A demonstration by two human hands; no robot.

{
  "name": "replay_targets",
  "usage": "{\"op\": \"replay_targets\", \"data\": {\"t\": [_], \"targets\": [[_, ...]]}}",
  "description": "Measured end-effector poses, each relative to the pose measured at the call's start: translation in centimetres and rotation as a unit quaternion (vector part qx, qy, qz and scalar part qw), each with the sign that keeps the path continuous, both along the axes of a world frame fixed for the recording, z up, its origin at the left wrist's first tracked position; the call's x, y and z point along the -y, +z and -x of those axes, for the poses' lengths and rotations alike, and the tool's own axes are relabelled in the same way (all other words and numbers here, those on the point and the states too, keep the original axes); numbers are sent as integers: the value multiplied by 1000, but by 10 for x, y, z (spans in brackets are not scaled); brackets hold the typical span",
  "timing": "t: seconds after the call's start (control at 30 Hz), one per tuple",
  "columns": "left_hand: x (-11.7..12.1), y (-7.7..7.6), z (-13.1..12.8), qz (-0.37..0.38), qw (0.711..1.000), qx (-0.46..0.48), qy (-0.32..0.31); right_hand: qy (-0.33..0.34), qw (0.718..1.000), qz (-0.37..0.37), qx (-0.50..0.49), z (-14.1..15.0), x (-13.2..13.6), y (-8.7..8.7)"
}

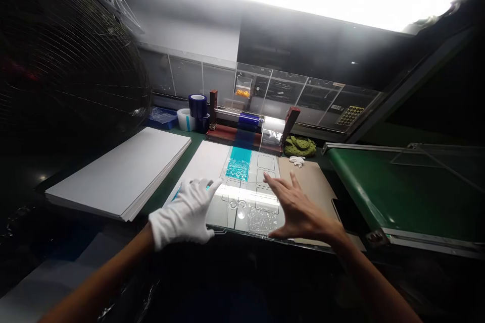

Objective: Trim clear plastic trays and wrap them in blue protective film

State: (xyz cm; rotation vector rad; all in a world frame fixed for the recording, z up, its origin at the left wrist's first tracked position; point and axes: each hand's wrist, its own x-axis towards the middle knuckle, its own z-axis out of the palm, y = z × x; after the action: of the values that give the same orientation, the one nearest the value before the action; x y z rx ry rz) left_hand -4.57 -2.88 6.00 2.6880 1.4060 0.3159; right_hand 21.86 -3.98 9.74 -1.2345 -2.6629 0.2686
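My left hand [185,214], in a white glove, is spread at the left side of a clear panel [267,163] marked with thin dark outlines. Its thumb points toward the panel's near edge. On the right side, my bare right hand [301,209] has its fingers apart and holds nothing. Whether either hand touches the panel I cannot tell. A strip of blue film [239,161] runs from a blue film roll [249,120] onto the panel's far part. Wrinkled clear film [261,219] lies near the front edge, and light glares across the middle.
A stack of white sheets [125,166] lies left, below a large fan [71,55]. Behind stand a reddish-brown roll holder [227,133] and tape rolls [197,106]. Brown board [312,176], a green pouch [300,146] and a green conveyor belt [379,186] are right.
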Motion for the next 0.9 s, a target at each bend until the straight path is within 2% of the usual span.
{"op": "replay_targets", "data": {"t": [0.03,0.1,0.17,0.23,0.3,0.37,0.4,0.47,0.53,0.6,0.67,0.73,0.83,0.9], "targets": [[3,-13,2,42,996,79,-18,7,998,53,-34,-10,-2,-13],[7,-35,1,124,969,208,-44,12,986,144,-84,-26,-3,-37],[8,-47,-4,154,956,246,-52,4,979,179,-93,-33,-1,-50],[5,-45,-12,130,976,169,-42,-13,987,148,-60,-32,2,-50],[1,-33,-20,69,997,11,-10,-36,997,72,-1,-23,7,-40],[-2,-21,-28,-9,991,-132,30,-60,997,-10,57,-13,12,-28],[-3,-16,-31,-41,983,-175,44,-69,994,-40,75,-9,14,-23],[-3,-13,-33,-65,978,-189,55,-79,992,-55,79,-10,15,-18],[-4,-16,-31,-6,992,-125,24,-67,997,0,43,-22,13,-21],[-6,-23,-25,101,994,-19,-33,-41,994,104,-14,-43,8,-29],[-8,-30,-22,187,977,79,-72,-24,977,198,-74,-64,2,-39],[-9,-36,-23,242,955,140,-95,-19,959,257,-120,-81,-5,-49],[-12,-45,-39,305,932,156,-120,-8,939,313,-144,-99,-18,-62],[-16,-53,-57,300,941,137,-81,-14,933,332,-136,-109,-30,-70]]}}
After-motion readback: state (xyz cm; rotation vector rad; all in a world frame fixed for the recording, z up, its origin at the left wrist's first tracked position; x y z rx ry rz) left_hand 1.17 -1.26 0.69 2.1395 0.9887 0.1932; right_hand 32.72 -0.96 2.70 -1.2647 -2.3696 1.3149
